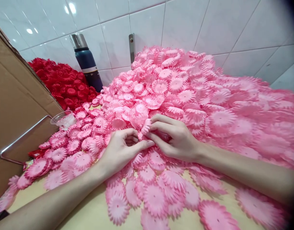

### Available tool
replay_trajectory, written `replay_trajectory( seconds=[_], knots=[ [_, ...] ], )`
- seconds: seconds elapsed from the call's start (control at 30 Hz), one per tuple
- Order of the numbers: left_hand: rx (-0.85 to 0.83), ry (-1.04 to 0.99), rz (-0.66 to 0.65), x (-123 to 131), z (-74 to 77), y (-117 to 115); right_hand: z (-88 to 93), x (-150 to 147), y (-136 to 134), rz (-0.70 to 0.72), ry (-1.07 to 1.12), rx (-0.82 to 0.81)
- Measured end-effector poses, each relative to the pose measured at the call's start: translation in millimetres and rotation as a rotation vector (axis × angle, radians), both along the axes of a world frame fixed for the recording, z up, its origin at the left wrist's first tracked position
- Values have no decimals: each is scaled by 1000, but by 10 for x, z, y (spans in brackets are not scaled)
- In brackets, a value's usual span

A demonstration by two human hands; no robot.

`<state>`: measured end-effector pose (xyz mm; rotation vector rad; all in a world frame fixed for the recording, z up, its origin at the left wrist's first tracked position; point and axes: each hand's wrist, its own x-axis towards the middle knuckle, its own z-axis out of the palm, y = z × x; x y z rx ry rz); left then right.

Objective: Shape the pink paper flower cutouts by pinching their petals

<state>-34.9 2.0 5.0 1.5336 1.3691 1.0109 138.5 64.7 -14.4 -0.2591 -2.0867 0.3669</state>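
At the far left a cardboard box [14, 105] leans in, with a heap of red flowers [62, 83] behind it against the tiled wall and a dark bottle [86, 62] upright beside that heap. A clear plastic cup [62, 119] sits at the edge of the pink spread. Near the middle, the left hand [119, 150] pinches thumb and fingers onto a pink flower [145, 126], held just above the table [94, 214]. The right hand [178, 139] meets it from the other side, fingers curled and gripping the same piece. Behind and to the right rises the pink pile [197, 89], very large. Judging by that heap, most of the handling looks left to do. Whether the loose pink pieces lying flat in front are finished ones I cannot tell.
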Motion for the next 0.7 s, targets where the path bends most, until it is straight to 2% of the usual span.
replay_trajectory(
  seconds=[0.23, 0.37, 0.53, 0.6, 0.7],
  knots=[
    [-7, -15, -2, 26, 34, 1, 48, -17, -45, -159, 52, -127],
    [-7, -49, 4, 37, 44, 0, 58, -14, -24, -188, 69, -158],
    [-9, -27, -33, 37, 55, -49, 38, 33, 106, -425, 171, -326],
    [-19, -52, 0, 34, 58, -60, 27, 48, 137, -406, 156, -321],
    [-49, -130, 3, 33, 70, -51, 9, 51, 122, -275, 135, -364]
  ],
)
